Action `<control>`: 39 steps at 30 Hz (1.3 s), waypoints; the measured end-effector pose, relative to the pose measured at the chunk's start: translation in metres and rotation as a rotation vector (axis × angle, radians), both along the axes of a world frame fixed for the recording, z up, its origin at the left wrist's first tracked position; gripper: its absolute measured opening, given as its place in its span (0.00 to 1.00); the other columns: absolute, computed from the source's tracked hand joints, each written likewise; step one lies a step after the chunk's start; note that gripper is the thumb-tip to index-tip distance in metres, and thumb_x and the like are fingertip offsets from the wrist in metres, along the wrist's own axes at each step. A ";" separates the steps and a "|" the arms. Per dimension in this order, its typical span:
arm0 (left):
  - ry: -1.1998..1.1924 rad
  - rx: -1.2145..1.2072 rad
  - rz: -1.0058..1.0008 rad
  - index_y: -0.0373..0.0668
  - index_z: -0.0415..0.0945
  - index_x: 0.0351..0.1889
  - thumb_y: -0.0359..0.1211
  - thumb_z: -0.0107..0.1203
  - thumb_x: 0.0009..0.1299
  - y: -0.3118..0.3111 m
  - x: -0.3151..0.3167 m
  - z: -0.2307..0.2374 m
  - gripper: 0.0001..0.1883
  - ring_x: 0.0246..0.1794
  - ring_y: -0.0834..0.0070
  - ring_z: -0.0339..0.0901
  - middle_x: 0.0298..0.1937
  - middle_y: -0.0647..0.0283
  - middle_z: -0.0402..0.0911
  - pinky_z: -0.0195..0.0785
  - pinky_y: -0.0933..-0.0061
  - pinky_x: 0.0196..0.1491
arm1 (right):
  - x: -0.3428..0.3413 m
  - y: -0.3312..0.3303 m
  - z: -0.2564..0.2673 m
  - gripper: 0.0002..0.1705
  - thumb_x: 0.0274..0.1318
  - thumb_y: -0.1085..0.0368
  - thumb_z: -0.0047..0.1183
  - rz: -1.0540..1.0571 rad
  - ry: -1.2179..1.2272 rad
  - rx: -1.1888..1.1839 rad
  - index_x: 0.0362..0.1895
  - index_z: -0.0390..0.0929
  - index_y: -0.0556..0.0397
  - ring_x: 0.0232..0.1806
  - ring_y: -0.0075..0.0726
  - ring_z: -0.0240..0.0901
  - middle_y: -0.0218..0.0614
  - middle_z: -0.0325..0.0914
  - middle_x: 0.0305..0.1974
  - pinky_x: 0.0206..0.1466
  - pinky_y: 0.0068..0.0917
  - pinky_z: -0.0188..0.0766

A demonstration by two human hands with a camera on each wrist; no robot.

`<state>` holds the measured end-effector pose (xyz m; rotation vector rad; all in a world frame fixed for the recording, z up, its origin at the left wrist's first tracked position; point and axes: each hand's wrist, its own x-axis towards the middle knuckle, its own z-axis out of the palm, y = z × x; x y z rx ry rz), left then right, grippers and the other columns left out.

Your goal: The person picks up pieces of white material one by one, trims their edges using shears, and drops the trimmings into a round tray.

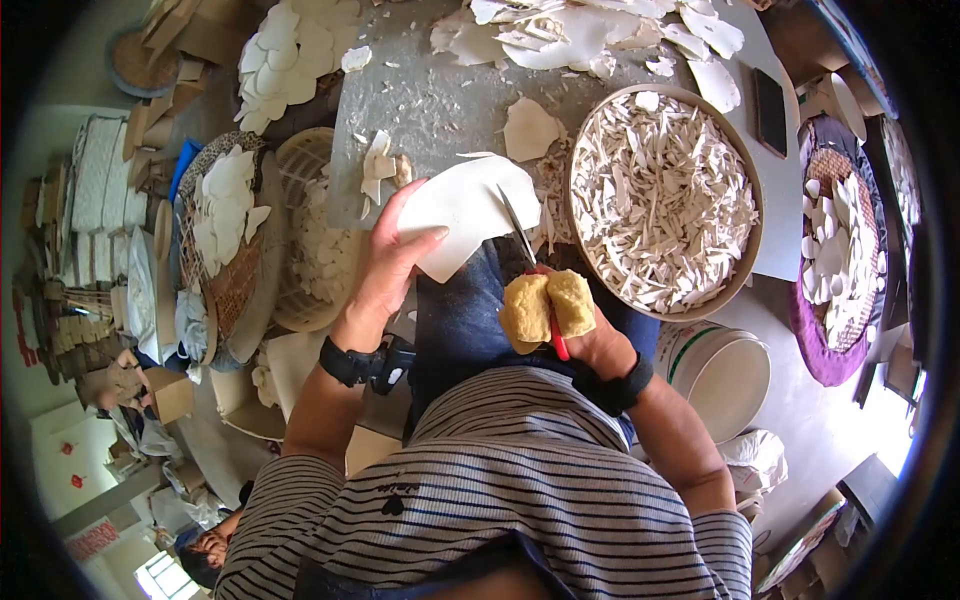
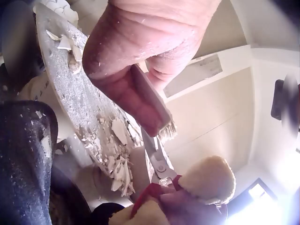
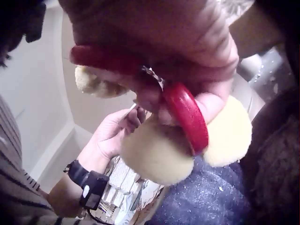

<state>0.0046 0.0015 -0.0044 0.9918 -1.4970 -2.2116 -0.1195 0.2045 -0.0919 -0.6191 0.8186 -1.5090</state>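
My left hand [image 1: 392, 258] pinches a flat, off-white sheet [image 1: 465, 208] with a rounded outline, thumb on top and fingers beneath. My right hand [image 1: 602, 343] grips scissors [image 2: 161, 167] with red handles [image 3: 186, 112]. Thick yellow foam pads [image 1: 524, 312] surround the handle area. In the head view the blades point up and left, overlapping the sheet's right part. The left wrist view has the sheet edge-on, with the blades right at its edge beside my left fingers. Both hands are over my lap, at the table's near edge.
A round tray [image 1: 760, 215] full of white strips stands at the right on the grey table [image 1: 400, 100]. Sheet pieces [image 1: 560, 35] lie at the back, near a phone [image 1: 770, 112]. Baskets [image 1: 290, 290] flank the left side; a white bucket [image 1: 738, 385] stands lower right.
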 end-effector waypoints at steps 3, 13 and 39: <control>-0.019 0.004 -0.041 0.39 0.57 0.62 0.24 0.56 0.58 -0.010 0.000 -0.007 0.32 0.51 0.75 0.69 0.52 0.61 0.69 0.66 0.73 0.51 | 0.004 -0.001 0.001 0.27 0.48 0.67 0.58 -0.077 0.088 -0.010 0.52 0.63 0.53 0.49 0.32 0.69 0.35 0.72 0.46 0.54 0.28 0.65; -0.095 0.055 -0.142 0.40 0.55 0.64 0.25 0.55 0.58 -0.016 -0.005 -0.005 0.34 0.51 0.72 0.69 0.51 0.61 0.70 0.66 0.70 0.50 | -0.009 -0.017 0.014 0.19 0.48 0.65 0.57 -0.034 0.527 0.057 0.46 0.71 0.52 0.47 0.36 0.71 0.37 0.74 0.43 0.54 0.31 0.66; 0.029 -0.354 -0.419 0.38 0.73 0.46 0.26 0.48 0.65 -0.037 0.001 0.023 0.12 0.50 0.78 0.69 0.51 0.64 0.73 0.61 0.75 0.54 | -0.003 0.017 0.005 0.32 0.47 0.68 0.58 -0.180 0.211 0.032 0.58 0.60 0.54 0.55 0.36 0.67 0.40 0.67 0.54 0.58 0.33 0.64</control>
